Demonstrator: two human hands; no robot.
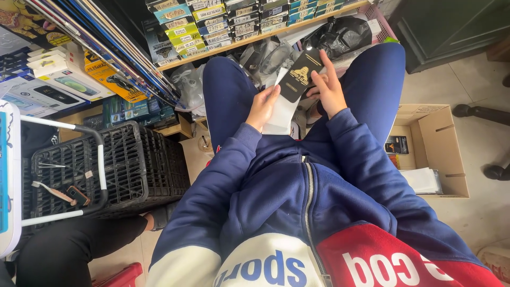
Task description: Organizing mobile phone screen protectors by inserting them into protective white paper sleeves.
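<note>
The person sits with knees apart, both hands raised above the lap. The left hand (262, 108) is closed around a white sleeve (280, 114), fingers curled over its left edge, and the sleeve hangs down from that grip between the thighs. The right hand (328, 89) pinches a flat black packet with gold print (300, 74) by its right side, thumb on the face and fingers behind. The packet tilts up to the right, and its lower end overlaps the top of the white sleeve, so the 2 pieces touch between the hands. On the floor to the right, an open cardboard box (441, 154) holds a small dark packet and white sheets. To the left stands a black plastic crate (133, 165). A shelf edge (255, 38) with stacked boxes runs beyond the knees.
</note>
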